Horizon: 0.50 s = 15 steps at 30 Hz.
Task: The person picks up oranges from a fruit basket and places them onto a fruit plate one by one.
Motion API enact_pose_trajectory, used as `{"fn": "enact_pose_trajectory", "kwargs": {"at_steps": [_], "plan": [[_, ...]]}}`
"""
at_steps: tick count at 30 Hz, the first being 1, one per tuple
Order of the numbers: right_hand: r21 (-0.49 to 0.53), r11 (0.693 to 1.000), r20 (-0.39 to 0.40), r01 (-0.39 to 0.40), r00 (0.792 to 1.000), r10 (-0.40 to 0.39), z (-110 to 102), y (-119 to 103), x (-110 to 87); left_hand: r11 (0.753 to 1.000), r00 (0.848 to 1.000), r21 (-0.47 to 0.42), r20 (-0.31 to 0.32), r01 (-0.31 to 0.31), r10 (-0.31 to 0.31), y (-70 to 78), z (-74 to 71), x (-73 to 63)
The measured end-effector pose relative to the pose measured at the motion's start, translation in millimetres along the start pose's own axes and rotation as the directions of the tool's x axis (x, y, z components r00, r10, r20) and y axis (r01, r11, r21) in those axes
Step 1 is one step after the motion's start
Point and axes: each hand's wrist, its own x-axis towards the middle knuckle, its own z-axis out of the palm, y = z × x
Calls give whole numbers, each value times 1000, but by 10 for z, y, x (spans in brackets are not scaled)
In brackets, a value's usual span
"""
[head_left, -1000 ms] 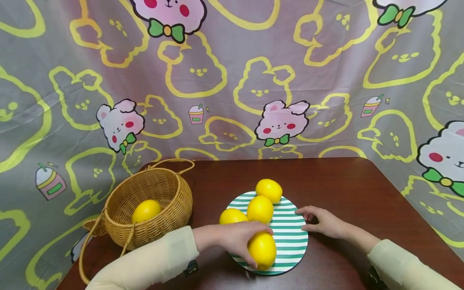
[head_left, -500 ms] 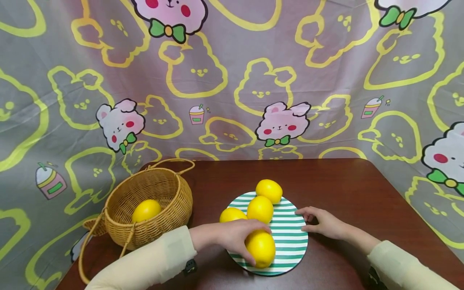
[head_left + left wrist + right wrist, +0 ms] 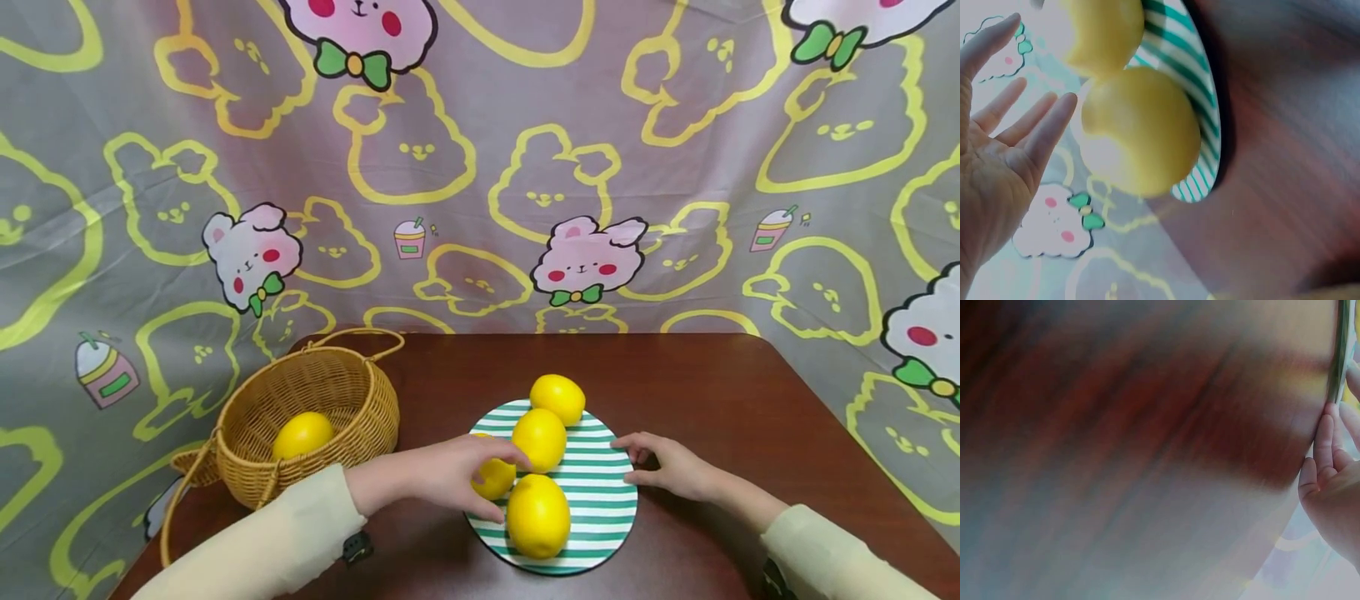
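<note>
Several yellow lemons are on a round plate (image 3: 600,479) with green and white stripes. My left hand (image 3: 442,473) is just left of the nearest lemon (image 3: 538,517), thumb and fingers spread and holding nothing. It partly hides the left lemon (image 3: 495,479) behind its fingers. In the left wrist view the fingers stand apart from a large lemon (image 3: 1141,131). A middle lemon (image 3: 538,440) and a far lemon (image 3: 557,400) sit toward the plate's back. My right hand (image 3: 675,467) holds the plate's right rim with thumb and curled fingers; the right wrist view shows these fingers (image 3: 1322,447) at the edge.
A wicker basket (image 3: 378,417) with a looped handle stands on the left of the brown table (image 3: 712,383), one lemon (image 3: 303,435) inside it. A patterned cloth (image 3: 465,225) hangs behind and around the table.
My left hand has let go of the nearest lemon and drawn away to the left, its fingers opening. That lemon stays on the plate. My right hand keeps its place at the rim.
</note>
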Motion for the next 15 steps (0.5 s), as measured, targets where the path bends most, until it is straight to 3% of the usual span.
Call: {"fn": "enact_pose_trajectory", "kwargs": {"at_steps": [10,15], "plan": [[11,1000,3,0,1000,0,7,-1,-5,996,994,-64,-80,68,-73,80,-324,-443],[7,1000,-4,14,1000,-14,7,17,1,987,978,-73,-141,144,-154,133,-441,-650]]}}
